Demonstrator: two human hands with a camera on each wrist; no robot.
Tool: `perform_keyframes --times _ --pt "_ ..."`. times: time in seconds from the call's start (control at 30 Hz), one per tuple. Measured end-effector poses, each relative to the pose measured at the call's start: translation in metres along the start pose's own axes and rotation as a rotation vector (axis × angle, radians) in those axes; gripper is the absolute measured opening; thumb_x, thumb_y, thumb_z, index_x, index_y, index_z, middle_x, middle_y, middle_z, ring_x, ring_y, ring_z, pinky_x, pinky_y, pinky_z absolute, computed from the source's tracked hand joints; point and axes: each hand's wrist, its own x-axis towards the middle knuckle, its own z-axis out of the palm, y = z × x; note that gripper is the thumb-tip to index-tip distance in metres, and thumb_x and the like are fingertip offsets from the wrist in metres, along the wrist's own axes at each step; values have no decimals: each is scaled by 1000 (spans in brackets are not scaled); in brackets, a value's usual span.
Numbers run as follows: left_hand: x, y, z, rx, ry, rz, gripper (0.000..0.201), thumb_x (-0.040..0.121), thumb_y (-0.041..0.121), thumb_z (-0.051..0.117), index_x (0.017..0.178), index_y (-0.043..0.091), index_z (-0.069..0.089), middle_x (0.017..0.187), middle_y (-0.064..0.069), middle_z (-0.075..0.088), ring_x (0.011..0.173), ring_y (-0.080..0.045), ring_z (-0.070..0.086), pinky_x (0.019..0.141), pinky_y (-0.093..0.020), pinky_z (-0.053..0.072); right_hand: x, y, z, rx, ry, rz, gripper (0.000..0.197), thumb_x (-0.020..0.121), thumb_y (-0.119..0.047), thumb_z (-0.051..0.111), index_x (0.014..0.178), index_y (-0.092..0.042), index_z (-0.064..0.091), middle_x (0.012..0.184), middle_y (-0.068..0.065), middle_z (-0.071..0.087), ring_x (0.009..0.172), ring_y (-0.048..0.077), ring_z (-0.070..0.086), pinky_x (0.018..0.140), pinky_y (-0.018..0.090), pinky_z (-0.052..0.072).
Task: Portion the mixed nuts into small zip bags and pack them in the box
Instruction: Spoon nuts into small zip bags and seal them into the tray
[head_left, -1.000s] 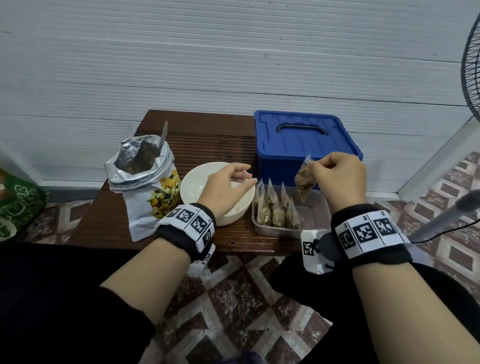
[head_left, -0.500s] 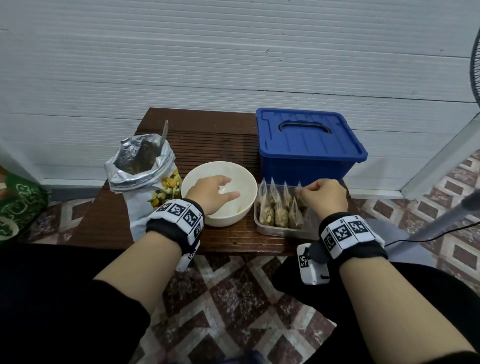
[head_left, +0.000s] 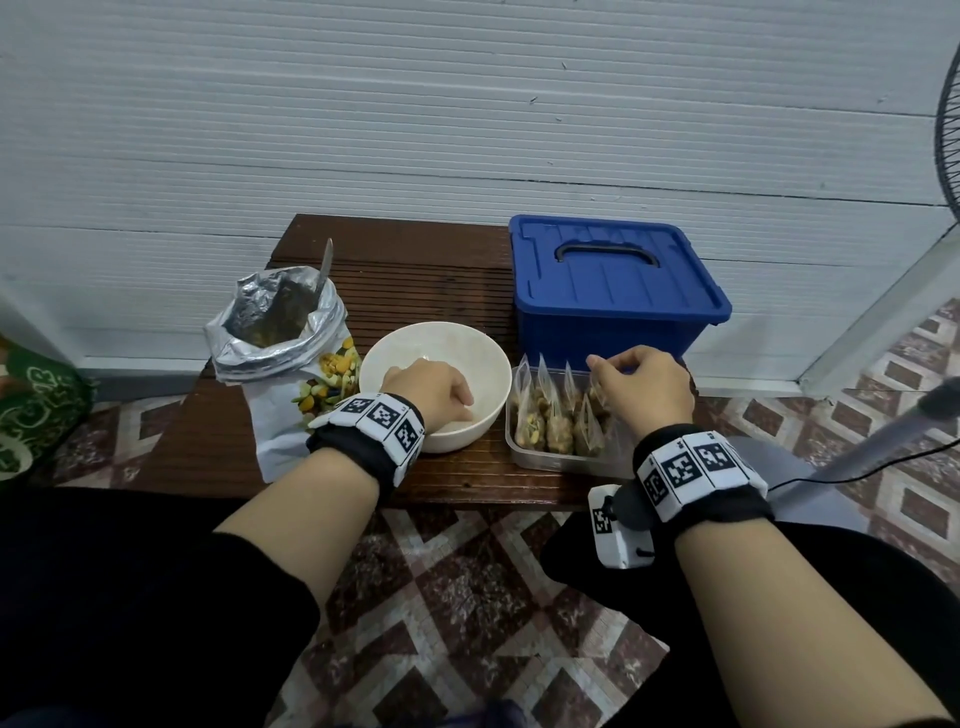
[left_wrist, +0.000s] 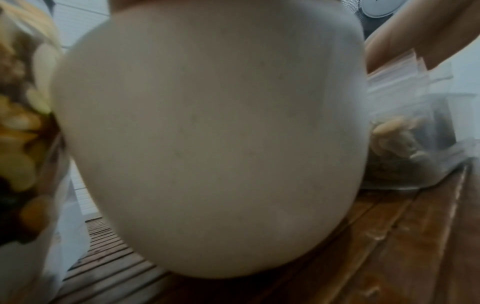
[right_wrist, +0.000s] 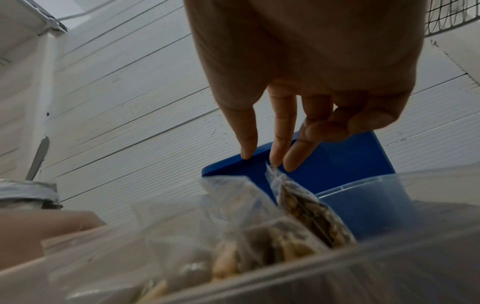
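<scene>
White ribbed wall panelling backs a dark slatted wooden table (head_left: 415, 280), and the clear plastic box (head_left: 561, 460) near its front edge serves as the landmark; inside the box a row of small zip bags (head_left: 553, 410) filled with mixed nuts stands upright, tops up, and the newest bag (right_wrist: 306, 207) leans at the right end of the row; directly above it is the right hand (head_left: 644, 387), its fingers (right_wrist: 279, 144) straight and pointing down, the tips just at the bag's top corner, though whether they touch it or have just cleared it cannot be told; just left of the box sits the white bowl (head_left: 467, 338), with the left hand (head_left: 428, 387) reaching inside it, fingers loosely curled, and whether they hold anything cannot be told, since the left wrist view shows only the bowl's outer wall; further left of the box stands the open foil nut pouch (head_left: 280, 332) with a spoon handle (head_left: 324, 270) rising from it; behind the box is a closed blue bin (head_left: 613, 291). Judged from here, the leaning bag could slump and tip its neighbours as the fingers withdraw, because nothing props the row's right end; a poorly pressed zip would spill nuts into the box; a careless forearm could also nudge the bowl against the box.
</scene>
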Motion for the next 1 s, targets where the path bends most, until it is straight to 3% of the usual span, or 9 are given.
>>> perform_keyframes --times 0.07,0.17,0.23,0.37,0.43,0.57,0.67,0.83,1.0 --pt "0 -1 1 -18 38 -3 3 86 30 69 85 31 67 91 15 63 112 -14 55 104 -38 35 0 -1 0 -2 16 -13 24 87 -47 60 84 -23 61 84 -2 58 101 26 58 97 47 43" --pt "2 -4 3 10 -11 -25 30 81 34 74 109 28 67 119 5 61 120 -18 51 104 -38 39 -2 -1 -1 -2 15 -19 25 88 -47 58 85 -23 61 84 -2 57 101 26 58 97 47 42" --pt "5 -6 3 30 -43 -28 39 80 30 76 117 22 66 128 -1 57 120 -20 51 102 -35 42 -2 -1 -1 -5 9 -23 25 89 -47 57 86 -23 60 85 -2 57 102 26 57 98 47 42" --pt "9 -7 5 11 -28 -21 8 83 20 70 90 23 73 112 1 66 109 -18 58 96 -30 47 -3 -1 -2 -6 4 -31 25 89 -47 57 86 -22 60 86 -2 57 102 26 57 98 47 42" --pt "10 -8 6 -3 -18 -31 7 84 18 69 87 22 73 113 1 68 107 -18 59 95 -30 48 -4 -1 -2 -2 0 -32 25 90 -47 56 86 -22 59 86 -2 58 101 26 57 98 47 42" --pt "7 -9 4 -13 -33 -8 45 81 25 75 123 17 62 126 0 59 121 -19 50 103 -29 39 -4 -1 -2 1 -11 -34 25 91 -47 55 86 -23 58 86 -2 57 102 26 57 98 47 41" --pt "8 -8 4 -16 -70 8 52 82 23 74 131 19 56 122 1 62 119 -17 50 103 -29 39 -3 0 -2 -1 -22 -29 24 91 -47 54 87 -23 58 86 -3 56 102 26 57 98 47 41" --pt "8 -6 4 22 -90 8 28 84 18 66 112 22 69 117 0 64 111 -18 56 99 -29 45 -3 0 -1 -8 -29 -30 25 91 -47 53 86 -23 57 86 -2 57 102 26 58 98 48 42" --pt "7 -7 4 -112 41 18 21 89 15 57 100 24 72 114 2 66 107 -17 58 97 -28 45 -3 0 -1 8 -20 -47 26 92 -47 52 86 -23 57 86 -1 59 100 26 58 97 48 42"
